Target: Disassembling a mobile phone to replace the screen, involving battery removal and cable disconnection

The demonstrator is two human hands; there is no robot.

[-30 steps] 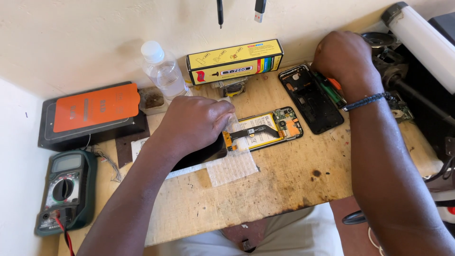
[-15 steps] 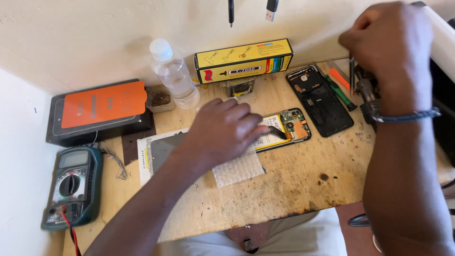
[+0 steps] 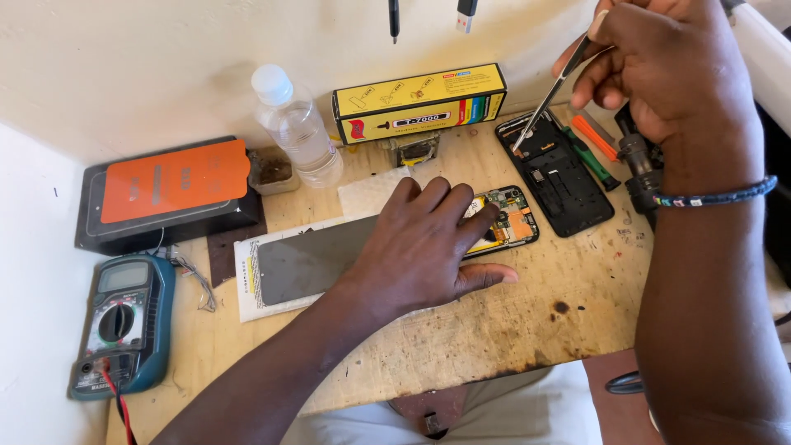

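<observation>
From the head camera, the left hand [image 3: 428,247] lies flat, fingers spread, on an opened phone [image 3: 503,222] near the middle of the wooden bench [image 3: 494,330]. The right hand [image 3: 659,66] is raised at the top right, fingers pinched shut around tweezers [image 3: 552,95] — tips over a black phone back cover [image 3: 564,185].
</observation>
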